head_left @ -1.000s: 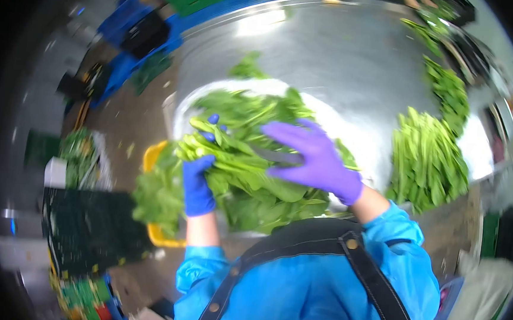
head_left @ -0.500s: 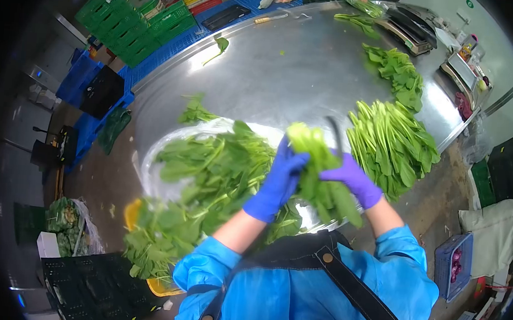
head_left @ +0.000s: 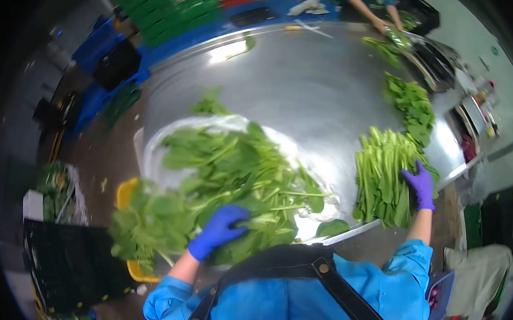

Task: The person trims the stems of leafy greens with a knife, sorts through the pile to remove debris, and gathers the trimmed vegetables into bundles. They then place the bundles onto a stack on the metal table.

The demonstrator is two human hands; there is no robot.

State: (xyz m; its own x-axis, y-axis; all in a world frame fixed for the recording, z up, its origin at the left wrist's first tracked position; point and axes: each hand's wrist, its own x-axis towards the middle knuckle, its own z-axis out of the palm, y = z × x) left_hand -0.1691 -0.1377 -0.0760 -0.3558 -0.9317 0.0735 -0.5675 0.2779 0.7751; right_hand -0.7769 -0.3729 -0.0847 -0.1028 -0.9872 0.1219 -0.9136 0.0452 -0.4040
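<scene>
Over the large heap of loose leafy greens [head_left: 225, 175], my left hand [head_left: 218, 233] in a blue-violet glove rests on the near leaves, thumb apart from the fingers. My right hand [head_left: 420, 186], gloved in purple, lies against the right side of the neat row of trimmed greens [head_left: 386, 175], thumb and fingers spread. Pale stems in that row point away from me, leaves toward me. Part of the heap sits on a clear plastic sheet [head_left: 159, 144], and part hangs over a yellow crate [head_left: 126, 194].
Another row of greens [head_left: 415, 108] lies farther back on the metal table [head_left: 309, 80]. A co-worker's hands [head_left: 388, 25] hold greens near a scale [head_left: 429, 68]. A knife [head_left: 293, 27] lies at the far edge. Green crates [head_left: 154, 10] are stacked at the back left.
The bunch my hands held between them has left them. My left hand moved down-left to the heap; my right moved right to the row. A dark curved strip near my right hand no longer shows.
</scene>
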